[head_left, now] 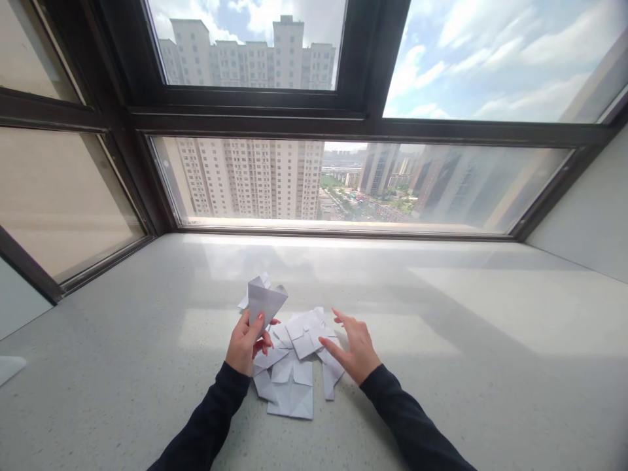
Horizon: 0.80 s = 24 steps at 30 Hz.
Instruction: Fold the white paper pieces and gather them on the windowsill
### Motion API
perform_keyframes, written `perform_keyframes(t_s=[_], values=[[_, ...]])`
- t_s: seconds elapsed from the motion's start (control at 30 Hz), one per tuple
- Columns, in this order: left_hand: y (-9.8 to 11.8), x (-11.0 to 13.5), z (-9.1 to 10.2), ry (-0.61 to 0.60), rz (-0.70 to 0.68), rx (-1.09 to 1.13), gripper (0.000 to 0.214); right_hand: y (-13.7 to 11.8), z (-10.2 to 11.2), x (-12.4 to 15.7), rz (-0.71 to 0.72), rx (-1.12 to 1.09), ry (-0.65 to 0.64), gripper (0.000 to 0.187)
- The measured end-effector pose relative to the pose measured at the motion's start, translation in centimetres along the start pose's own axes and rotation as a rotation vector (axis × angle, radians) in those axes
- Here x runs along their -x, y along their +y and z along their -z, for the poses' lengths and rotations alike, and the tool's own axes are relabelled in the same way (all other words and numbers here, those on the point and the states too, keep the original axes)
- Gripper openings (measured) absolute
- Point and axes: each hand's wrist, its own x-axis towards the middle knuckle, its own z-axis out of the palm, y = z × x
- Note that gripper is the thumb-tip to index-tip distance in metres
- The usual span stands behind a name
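My left hand [244,345] is raised a little above the sill and pinches a folded white paper piece [265,300] that stands up from its fingers. My right hand [354,348] hovers with fingers spread over the right side of a pile of folded white papers [293,379]. Its fingertips are close to or touching the top pieces. The pile lies on the pale stone window sill [441,314] between both hands. Both forearms wear dark sleeves.
A large dark-framed window [353,124] runs along the back of the sill, with tall buildings outside. A side pane [59,196] stands at the left and a white wall [589,209] at the right. A small white scrap [10,366] lies at the left edge.
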Motion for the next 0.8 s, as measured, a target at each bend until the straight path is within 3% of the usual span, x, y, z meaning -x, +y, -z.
perform_keyframes(t_s=[0.13, 0.2, 0.27, 0.33, 0.43, 0.53, 0.6, 0.7, 0.8], values=[[-0.1, -0.3, 0.2, 0.042, 0.000, 0.062, 0.028, -1.6, -0.2, 0.4, 0.123, 0.034, -0.064, 0.069], [-0.1, -0.3, 0.3, 0.048, -0.019, 0.072, 0.040, -2.3, -0.4, 0.4, 0.209, 0.054, -0.141, 0.073], [0.0, -0.4, 0.3, 0.066, -0.063, 0.077, 0.060, -2.6, -0.7, 0.2, 0.248, 0.055, -0.209, 0.059], [0.2, -0.3, 0.3, 0.081, -0.126, 0.078, 0.078, -2.4, -1.0, 0.0, 0.226, 0.017, -0.216, 0.033], [0.4, -0.3, 0.3, 0.077, -0.206, 0.065, 0.089, -1.4, -0.8, -0.3, 0.148, -0.089, -0.075, 0.022], [0.1, -0.4, 0.6, 0.077, -0.237, 0.033, 0.080, -0.2, -0.2, -0.7, 0.092, -0.171, 0.132, 0.024], [-0.4, -0.5, 0.8, 0.045, -0.234, -0.021, 0.056, 0.4, 0.2, -0.9, 0.096, -0.162, 0.220, 0.027], [-1.2, -0.8, 1.1, 0.002, -0.240, -0.158, 0.029, 1.1, 0.2, -1.1, 0.103, -0.084, 0.266, 0.031], [-1.6, -0.7, 1.1, 0.018, -0.307, -0.312, 0.031, 1.8, -0.3, -1.1, 0.068, 0.007, 0.260, 0.033]])
